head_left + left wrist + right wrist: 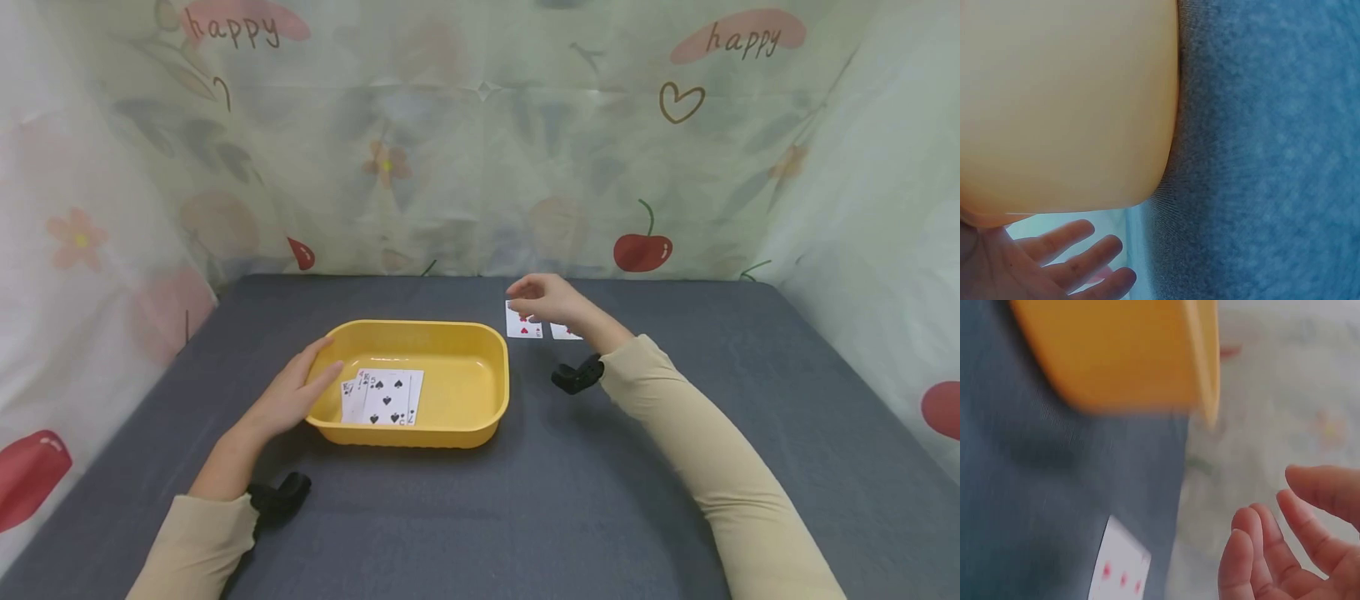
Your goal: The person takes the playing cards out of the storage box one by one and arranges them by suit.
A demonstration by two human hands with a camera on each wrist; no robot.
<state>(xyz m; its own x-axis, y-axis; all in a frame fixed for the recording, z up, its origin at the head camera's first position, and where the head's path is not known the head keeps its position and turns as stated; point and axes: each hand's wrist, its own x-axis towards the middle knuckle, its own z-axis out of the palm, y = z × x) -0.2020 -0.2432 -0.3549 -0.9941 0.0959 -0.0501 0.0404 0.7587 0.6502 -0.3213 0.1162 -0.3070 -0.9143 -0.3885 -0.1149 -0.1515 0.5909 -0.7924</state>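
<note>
My left hand (300, 387) rests on the left rim of a yellow plastic basin (465, 437); the thumb reaches over the inside, and outside, several fingers (1085, 269) stretch out straight. Inside the basin lie several overlapping playing cards (390, 396), a five of spades on top. Beyond the basin's right side, my right hand (551, 300) hovers over the table with loosely bent fingers, thumb apart, holding nothing. Below it lies a red-heart playing card (523, 327), partly covered by the hand. A second card (564, 332) beside it is mostly hidden by the wrist.
A dark grey cloth covers the table (450, 525). Printed curtains (480, 167) hang behind the table and at both sides. Each wrist carries a black strap mount, one by the left wrist (281, 496) and one by the right wrist (576, 377).
</note>
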